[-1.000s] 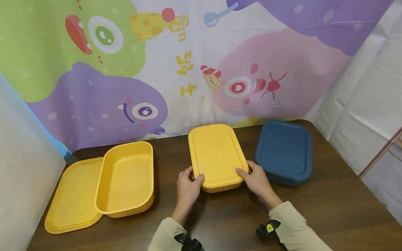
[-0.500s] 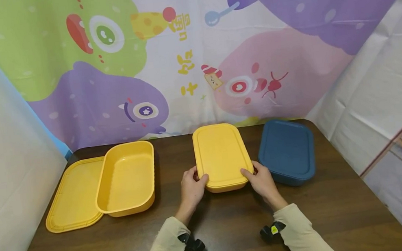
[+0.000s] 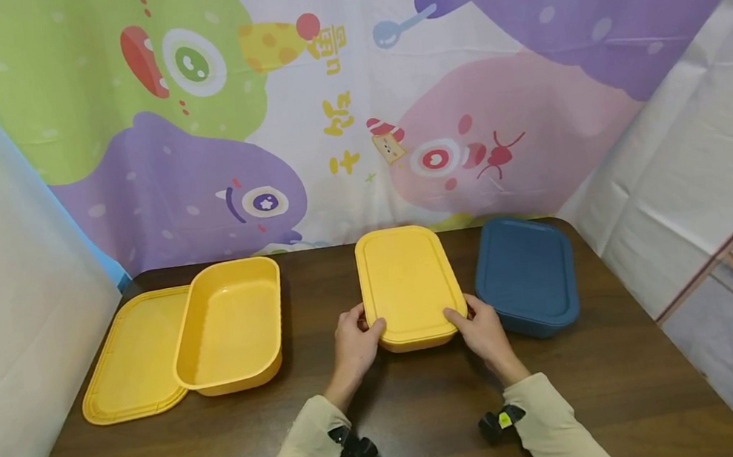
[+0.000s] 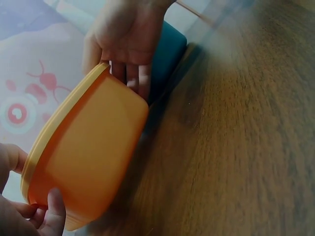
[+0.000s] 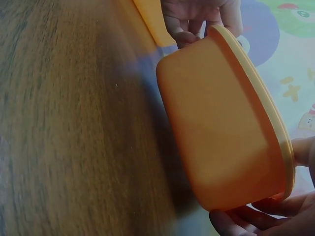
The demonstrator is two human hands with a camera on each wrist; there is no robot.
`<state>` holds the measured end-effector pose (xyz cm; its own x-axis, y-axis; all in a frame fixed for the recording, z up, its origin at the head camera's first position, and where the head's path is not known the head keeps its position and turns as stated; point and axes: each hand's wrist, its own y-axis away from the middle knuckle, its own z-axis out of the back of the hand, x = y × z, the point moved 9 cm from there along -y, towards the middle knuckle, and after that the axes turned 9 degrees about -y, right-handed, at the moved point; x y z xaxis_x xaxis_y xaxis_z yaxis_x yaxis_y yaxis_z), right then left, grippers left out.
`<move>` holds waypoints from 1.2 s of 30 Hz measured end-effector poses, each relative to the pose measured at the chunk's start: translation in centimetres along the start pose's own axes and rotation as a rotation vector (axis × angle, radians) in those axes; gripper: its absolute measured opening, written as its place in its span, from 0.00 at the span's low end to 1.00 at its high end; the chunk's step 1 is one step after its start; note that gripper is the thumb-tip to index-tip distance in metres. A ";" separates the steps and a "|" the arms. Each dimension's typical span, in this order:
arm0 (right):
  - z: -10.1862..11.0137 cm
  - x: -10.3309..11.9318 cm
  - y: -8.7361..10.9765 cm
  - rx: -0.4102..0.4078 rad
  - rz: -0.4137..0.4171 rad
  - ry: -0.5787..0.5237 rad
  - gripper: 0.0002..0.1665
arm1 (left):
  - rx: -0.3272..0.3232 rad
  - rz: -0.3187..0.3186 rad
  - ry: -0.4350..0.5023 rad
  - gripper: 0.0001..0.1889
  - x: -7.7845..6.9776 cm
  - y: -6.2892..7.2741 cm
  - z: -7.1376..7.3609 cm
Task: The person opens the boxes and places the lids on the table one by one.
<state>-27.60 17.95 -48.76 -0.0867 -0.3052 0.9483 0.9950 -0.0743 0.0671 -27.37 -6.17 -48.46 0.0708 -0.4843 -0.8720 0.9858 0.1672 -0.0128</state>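
Note:
Both hands grip the near corners of a yellow lidded food container. My left hand has its thumb on the lid's near left corner and its fingers at the side. At the near right corner, my right hand holds it the same way. In the left wrist view the container's orange-looking side wall shows between the two hands, its lid fitted along the rim. To the right, close by the right hand, stands a blue lidded container.
An open yellow container stands on the left, its edge over a loose yellow lid. The dark wooden table backs onto a printed cartoon curtain. Each wrist carries a small black camera.
The yellow lidded container, held in both hands, has shifted slightly to the right. The blue container has also moved a little right. The open container and loose lid have stayed put.

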 end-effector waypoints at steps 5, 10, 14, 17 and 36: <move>0.1 0.0 0.0 -0.003 -0.004 0.005 0.29 | -0.003 -0.004 0.004 0.25 -0.1 0.1 -0.1; 0.1 -0.3 0.1 -0.006 -0.016 0.009 0.29 | -0.002 -0.002 0.002 0.25 0.1 0.3 -0.2; 0.1 -0.4 0.2 -0.008 -0.020 0.008 0.30 | -0.003 -0.004 0.000 0.24 0.1 0.4 -0.3; 0.1 -0.5 0.2 -0.003 -0.026 0.002 0.30 | 0.000 0.000 -0.001 0.24 0.1 0.3 -0.3; 0.7 -1.3 0.1 0.008 -0.038 0.000 0.31 | 0.042 -0.009 0.011 0.26 0.0 0.7 -1.0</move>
<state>-27.34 18.98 -49.79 -0.1249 -0.3024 0.9450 0.9913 -0.0786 0.1059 -26.84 -5.18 -48.94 0.0609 -0.4763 -0.8772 0.9919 0.1270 0.0000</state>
